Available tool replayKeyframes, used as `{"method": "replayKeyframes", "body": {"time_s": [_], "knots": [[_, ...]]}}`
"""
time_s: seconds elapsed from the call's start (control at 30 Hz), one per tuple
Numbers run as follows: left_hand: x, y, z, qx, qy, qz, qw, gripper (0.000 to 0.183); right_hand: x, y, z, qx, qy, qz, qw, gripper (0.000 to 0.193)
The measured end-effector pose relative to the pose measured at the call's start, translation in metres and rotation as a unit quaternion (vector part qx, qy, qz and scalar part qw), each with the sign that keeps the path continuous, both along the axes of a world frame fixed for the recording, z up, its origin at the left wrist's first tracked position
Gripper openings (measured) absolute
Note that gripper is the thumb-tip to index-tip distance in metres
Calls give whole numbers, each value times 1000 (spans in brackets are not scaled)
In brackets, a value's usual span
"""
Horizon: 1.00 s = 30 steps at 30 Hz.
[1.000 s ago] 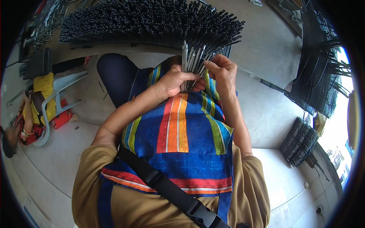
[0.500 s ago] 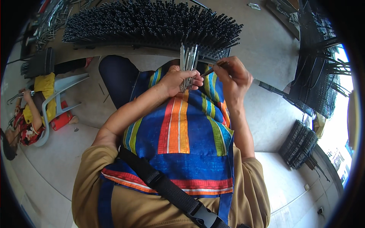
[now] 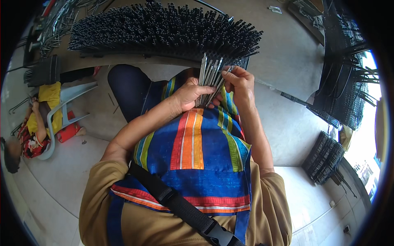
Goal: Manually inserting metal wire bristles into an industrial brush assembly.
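Note:
A fanned bundle of thin silvery metal rods stands upright over my lap. My left hand is closed around its lower part, thumb across the front. At the bundle's right side, my right hand pinches the upper part of one slanted rod, whose lower part lies by my left fingers. Just beyond both hands, a dense mass of black rods stands on end in a black perforated rack on the table.
The grey tabletop extends right of the rack. Loose metal rods lie at the far left. Black mesh racks with rods stand at the right, and a black bundle is on the floor. Another person sits on a grey chair at left.
My right hand has moved left and slightly up to the bundle, bringing its rod alongside the others. The rods in my left hand are now more fanned and tilted right.

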<state>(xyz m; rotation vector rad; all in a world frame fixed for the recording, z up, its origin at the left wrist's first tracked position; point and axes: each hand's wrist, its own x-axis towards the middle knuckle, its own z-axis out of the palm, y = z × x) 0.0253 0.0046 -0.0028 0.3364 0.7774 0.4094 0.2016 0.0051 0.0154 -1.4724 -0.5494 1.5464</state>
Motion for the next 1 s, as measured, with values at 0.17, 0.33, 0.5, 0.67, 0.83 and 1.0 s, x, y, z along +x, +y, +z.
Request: {"method": "replayKeyframes", "body": {"time_s": [0.17, 0.33, 0.5, 0.67, 0.83, 1.0], "knots": [[1, -3, -1, -1, -35, -11, 999, 19, 8, 0, -3, -11, 5, 68, 998, 6], [2, -3, -3, 11, 78, 60, 995, 18, 6, -11, 31, 93, -123, 1, 988, 5], [-1, -1, -15, -27, 10, 63, 998, 22, -3, -17, 69, 518, -526, 124, 663, 20], [-2, 4, -9, -71, -28, 107, 991, 15, -4, -30, 10, 465, -546, 300, 629, 29], [2, 1, -14, -37, 24, 109, 993, 10, -7, -26, 7, 499, -510, 348, 609, 24], [3, 1, -8, -29, 40, 96, 994, 5, -9, -23, 13, 504, -478, 385, 608, 19]]}}
